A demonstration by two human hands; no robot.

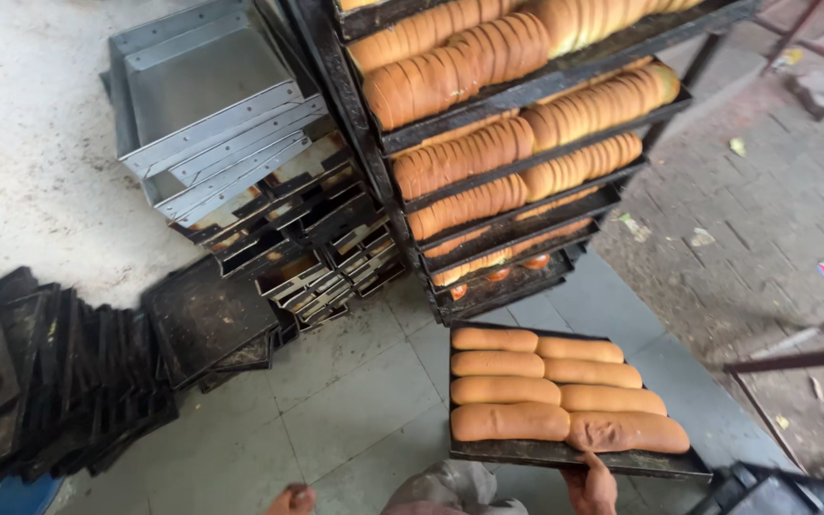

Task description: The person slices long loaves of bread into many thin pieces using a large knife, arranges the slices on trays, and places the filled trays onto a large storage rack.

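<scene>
My right hand (591,488) grips the near edge of a dark baking tray (665,463), with the thumb over the rim and against a loaf. The tray carries several long golden bread loaves (507,391) in two columns and is held level above the floor. It sits just in front of a tall dark rack (526,93), whose shelves are stacked with more trays of loaves (460,157). My left hand does not show. A small skin-coloured shape (293,499) at the bottom edge is cut off, and I cannot tell what it is.
Stacked empty metal pans (212,95) lean left of the rack, with smaller tins (326,277) piled below. Dark flat trays (59,372) stand on edge at far left. Tiled floor (355,401) lies below, brick paving (765,219) at right, with metal bars (798,358) and grey cloth (445,491).
</scene>
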